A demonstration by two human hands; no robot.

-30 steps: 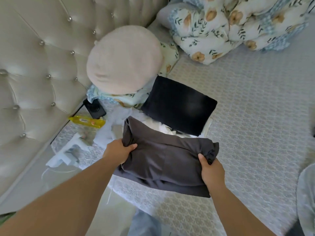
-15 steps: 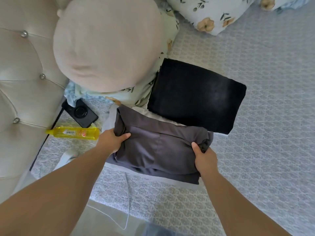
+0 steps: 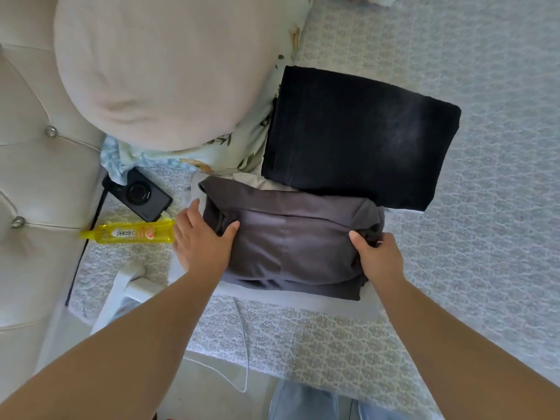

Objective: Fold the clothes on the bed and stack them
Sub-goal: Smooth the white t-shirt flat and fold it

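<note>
A folded dark grey garment [image 3: 297, 241] lies on top of a folded pale garment [image 3: 306, 303] near the bed's front edge. My left hand [image 3: 201, 241] holds its left end, thumb on top and fingers along the side. At the right end, my right hand [image 3: 377, 257] grips the bunched fabric. A folded black garment [image 3: 360, 137] lies just beyond, partly over the pale one's far edge.
A round beige cushion [image 3: 163, 68] sits on a floral pillow [image 3: 242, 147] at the left. A black camera [image 3: 141, 195], a yellow bottle [image 3: 133, 233] and a white charger [image 3: 127, 283] lie by the padded headboard [image 3: 27, 177]. The patterned bedspread [image 3: 491, 207] stretches right.
Both hands carried the grey garment forward and lowered it onto the pale folded garment. The view moved closer and tilted down. My left fingers have spread along the garment's side.
</note>
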